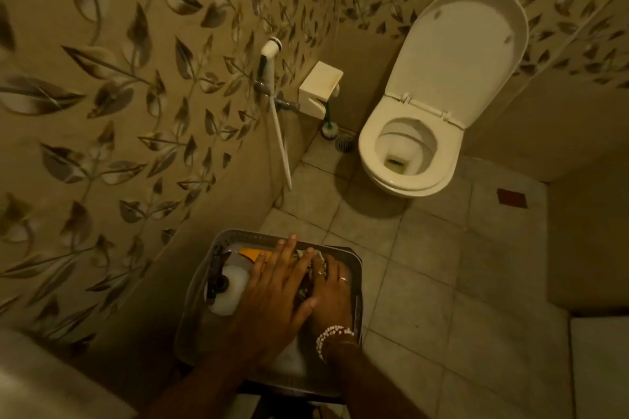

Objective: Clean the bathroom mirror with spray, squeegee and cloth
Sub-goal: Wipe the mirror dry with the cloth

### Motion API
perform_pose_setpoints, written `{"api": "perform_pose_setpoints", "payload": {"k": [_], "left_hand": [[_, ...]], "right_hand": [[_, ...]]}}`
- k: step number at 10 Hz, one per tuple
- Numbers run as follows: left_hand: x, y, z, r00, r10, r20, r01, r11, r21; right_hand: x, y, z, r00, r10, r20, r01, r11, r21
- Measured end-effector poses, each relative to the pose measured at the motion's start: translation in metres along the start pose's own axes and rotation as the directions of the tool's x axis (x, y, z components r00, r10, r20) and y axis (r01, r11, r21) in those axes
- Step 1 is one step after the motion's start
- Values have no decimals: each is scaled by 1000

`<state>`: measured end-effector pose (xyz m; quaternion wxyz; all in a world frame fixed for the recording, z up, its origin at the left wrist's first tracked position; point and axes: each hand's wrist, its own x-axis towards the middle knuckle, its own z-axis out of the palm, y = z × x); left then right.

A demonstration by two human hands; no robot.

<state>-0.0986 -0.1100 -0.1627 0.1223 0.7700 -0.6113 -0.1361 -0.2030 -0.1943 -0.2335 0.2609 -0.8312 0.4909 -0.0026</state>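
Note:
A grey perforated basket (354,264) stands low in front of me, beside the wall. Inside it lies a white spray bottle (231,289) with a black trigger head, on its side at the left. A yellow squeegee (253,253) shows at the far side, partly hidden. A patterned cloth (306,277) lies in the middle, mostly covered. My left hand (275,286) lies flat over the cloth with straight fingers. My right hand (332,292), with rings and a bead bracelet, rests on the cloth beside it; its fingertips are hidden in the fabric.
A white toilet (412,153) with raised lid stands ahead on the tiled floor. A bidet sprayer (269,58) and hose hang on the leaf-patterned wall, next to a white holder (320,85) and a toilet brush (328,129). A white basin edge (30,381) shows bottom left.

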Motion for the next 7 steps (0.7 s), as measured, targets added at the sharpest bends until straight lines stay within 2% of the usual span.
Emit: {"api": "perform_pose_setpoints", "payload": {"k": [2, 3, 4, 5, 7], "left_hand": [[-5, -14, 37, 997, -21, 70, 23, 999, -29], [-7, -19, 44, 993, -44, 107, 48, 998, -35], [-9, -23, 45, 991, -68, 117, 73, 996, -42], [-8, -21, 39, 992, -69, 104, 77, 994, -73], [-1, -10, -1, 999, -54, 2, 54, 998, -23]], "right_hand": [[0, 17, 38, 996, 23, 85, -22, 1000, -12], [-1, 24, 48, 984, 67, 168, -57, 996, -66], [-2, 28, 54, 956, 75, 283, -21, 981, -191], [-2, 27, 48, 954, 72, 290, -17, 982, -188], [-2, 18, 1, 981, -9, 193, 35, 991, -129]]}}
